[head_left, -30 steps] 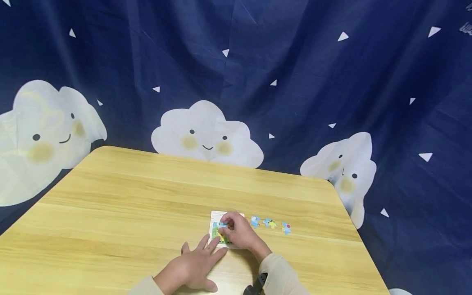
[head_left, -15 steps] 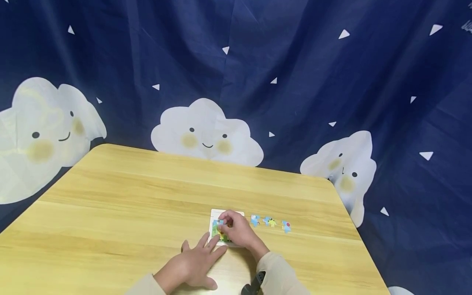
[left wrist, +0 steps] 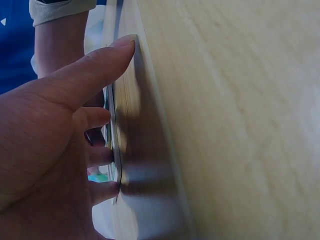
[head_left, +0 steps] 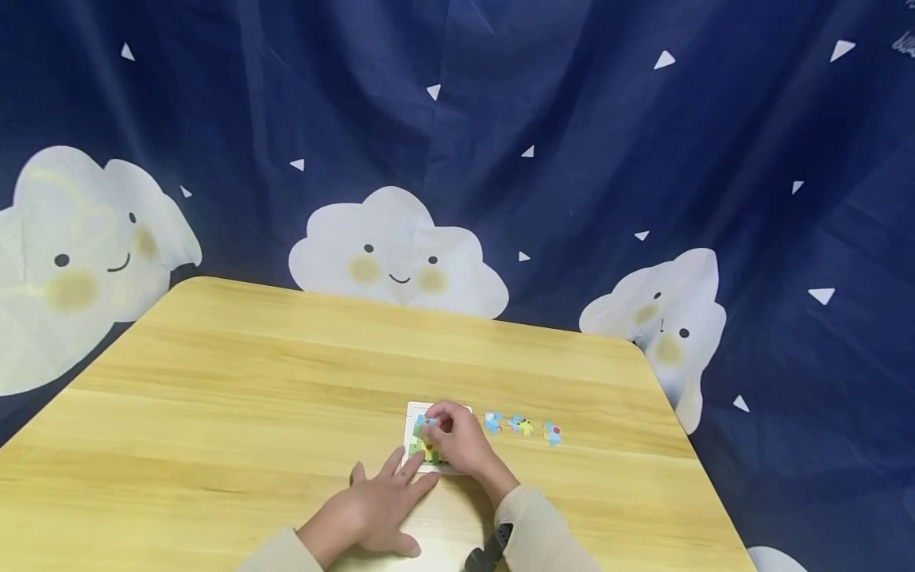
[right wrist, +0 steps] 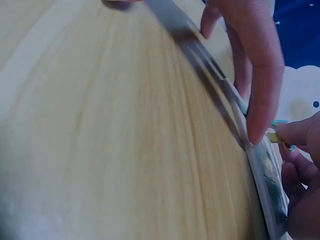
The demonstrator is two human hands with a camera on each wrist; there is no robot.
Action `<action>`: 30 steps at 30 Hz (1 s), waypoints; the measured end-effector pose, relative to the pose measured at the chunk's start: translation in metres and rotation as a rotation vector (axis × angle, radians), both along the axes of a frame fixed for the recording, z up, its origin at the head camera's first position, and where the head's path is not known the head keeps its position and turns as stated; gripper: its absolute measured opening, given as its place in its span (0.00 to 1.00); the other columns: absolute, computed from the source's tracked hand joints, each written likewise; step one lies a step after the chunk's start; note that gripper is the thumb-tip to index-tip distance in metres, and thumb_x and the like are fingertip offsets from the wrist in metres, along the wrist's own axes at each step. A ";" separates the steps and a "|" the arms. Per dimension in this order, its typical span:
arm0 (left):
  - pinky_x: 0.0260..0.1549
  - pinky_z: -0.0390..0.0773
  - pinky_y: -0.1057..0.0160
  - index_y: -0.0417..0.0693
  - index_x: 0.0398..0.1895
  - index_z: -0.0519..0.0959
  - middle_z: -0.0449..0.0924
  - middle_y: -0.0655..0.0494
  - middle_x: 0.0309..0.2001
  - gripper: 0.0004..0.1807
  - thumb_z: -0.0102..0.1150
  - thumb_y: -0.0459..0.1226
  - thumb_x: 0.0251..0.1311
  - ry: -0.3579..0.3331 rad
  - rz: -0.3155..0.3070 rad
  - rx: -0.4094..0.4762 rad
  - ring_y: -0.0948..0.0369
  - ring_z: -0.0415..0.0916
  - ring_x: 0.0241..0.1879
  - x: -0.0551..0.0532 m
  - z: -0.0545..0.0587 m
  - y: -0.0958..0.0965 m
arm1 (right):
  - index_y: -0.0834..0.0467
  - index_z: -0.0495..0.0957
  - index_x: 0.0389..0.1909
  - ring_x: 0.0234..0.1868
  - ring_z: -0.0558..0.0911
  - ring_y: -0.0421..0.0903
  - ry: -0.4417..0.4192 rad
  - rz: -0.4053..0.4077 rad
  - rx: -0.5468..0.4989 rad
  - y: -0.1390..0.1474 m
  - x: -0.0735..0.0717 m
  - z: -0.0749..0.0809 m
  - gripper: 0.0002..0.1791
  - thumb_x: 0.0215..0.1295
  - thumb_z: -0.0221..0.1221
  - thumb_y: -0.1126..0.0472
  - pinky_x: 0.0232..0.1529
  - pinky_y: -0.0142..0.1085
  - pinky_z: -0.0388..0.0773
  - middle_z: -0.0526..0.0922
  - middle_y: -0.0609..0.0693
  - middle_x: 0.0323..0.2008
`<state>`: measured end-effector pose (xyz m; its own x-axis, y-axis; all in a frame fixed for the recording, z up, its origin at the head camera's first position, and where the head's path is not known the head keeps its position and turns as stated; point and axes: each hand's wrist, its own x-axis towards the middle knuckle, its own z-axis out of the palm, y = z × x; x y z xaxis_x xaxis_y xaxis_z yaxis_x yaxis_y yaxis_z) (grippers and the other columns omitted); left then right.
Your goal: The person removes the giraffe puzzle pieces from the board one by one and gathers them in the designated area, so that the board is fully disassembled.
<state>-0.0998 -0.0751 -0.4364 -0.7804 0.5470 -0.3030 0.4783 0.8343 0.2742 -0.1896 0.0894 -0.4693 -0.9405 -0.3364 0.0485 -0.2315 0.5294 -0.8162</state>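
Three pieces lie loose on the desk (head_left: 214,381), in a row right of the puzzle board (head_left: 416,408): a blue-and-white piece (head_left: 493,422), a blue-and-yellow piece (head_left: 525,427), a red-spotted piece (head_left: 553,433).

Head view. Little changed over the last second: loose row as it was, right hand (head_left: 465,443) still bent over the board. I read that as one placement unfinished, with those three yet to follow. Container: shallow, white-rimmed board; green and yellow picture parts in its lower area, some blue above, pale backing bare along the top. Right part hidden under the hand. Left hand (head_left: 379,508) lies spread, fingertips at the near-left edge. Probably steadying.

Left wrist view. Left hand's thumb well away from the fingers, three fingertips against the board's edge. I see the board edge-on, so nothing of its contents.

Right wrist view. Right hand pinches a small held piece (right wrist: 273,138), yellow and teal showing, thumb on one side, fingers on the other. It is at the board's face; seated or just above, I cannot tell. Left fingertip touches the rim close by. Board surface too oblique for me to count what is inside.
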 end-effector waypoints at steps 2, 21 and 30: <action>0.46 0.58 0.22 0.60 0.71 0.57 0.50 0.49 0.74 0.49 0.59 0.65 0.45 0.000 0.001 0.000 0.43 0.47 0.71 0.000 0.000 0.000 | 0.56 0.77 0.38 0.30 0.74 0.39 0.013 -0.014 -0.015 0.004 0.001 0.000 0.04 0.62 0.59 0.65 0.34 0.30 0.73 0.75 0.45 0.28; 0.48 0.55 0.22 0.60 0.71 0.58 0.50 0.47 0.74 0.50 0.63 0.63 0.42 -0.013 0.007 0.036 0.41 0.46 0.71 0.001 -0.001 -0.002 | 0.58 0.79 0.42 0.22 0.71 0.37 0.037 -0.040 0.131 0.077 0.018 0.002 0.08 0.63 0.59 0.63 0.24 0.30 0.72 0.73 0.45 0.24; 0.48 0.56 0.22 0.60 0.71 0.57 0.50 0.48 0.74 0.50 0.62 0.63 0.43 -0.006 0.009 0.031 0.42 0.46 0.71 0.001 -0.001 -0.001 | 0.59 0.78 0.41 0.22 0.70 0.37 0.013 -0.037 0.167 0.098 0.021 0.002 0.07 0.62 0.60 0.63 0.22 0.30 0.72 0.71 0.46 0.23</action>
